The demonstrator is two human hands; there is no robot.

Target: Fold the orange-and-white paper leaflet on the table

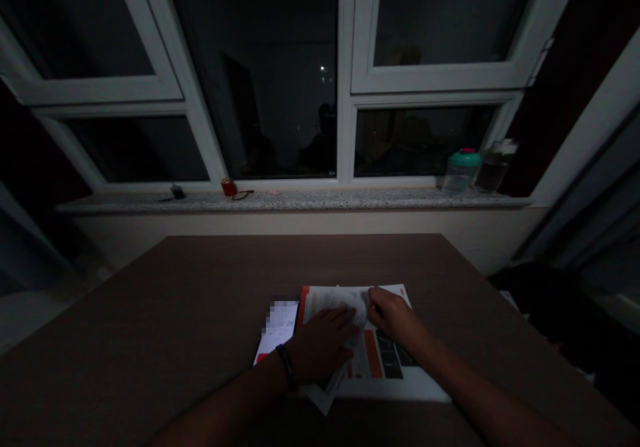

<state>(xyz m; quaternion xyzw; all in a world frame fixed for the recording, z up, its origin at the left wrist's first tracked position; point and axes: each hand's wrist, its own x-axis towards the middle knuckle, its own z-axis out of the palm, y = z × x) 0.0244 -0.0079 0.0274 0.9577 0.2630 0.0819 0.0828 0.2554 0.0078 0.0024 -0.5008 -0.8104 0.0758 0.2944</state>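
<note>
A printed booklet (375, 384) with white, orange and dark panels lies on the brown table (210, 267). Over its left part is a thin printed sheet (325, 298), one corner of which sticks out past the booklet's near edge. My left hand (323, 342), a dark band at its wrist, rests on this sheet with fingers spread. Near the booklet's top right, my right hand (393, 312) is closed, its fingertips pinching the sheet's edge. Left of the booklet lies a phone (280, 324) with a lit screen.
Beyond the table, a speckled windowsill (310, 199) holds a teal-lidded bottle (461, 170), a clear bottle (495, 166), a small red item (229, 187) and a small dark item (177, 192). Dark objects stand beyond the table's right edge.
</note>
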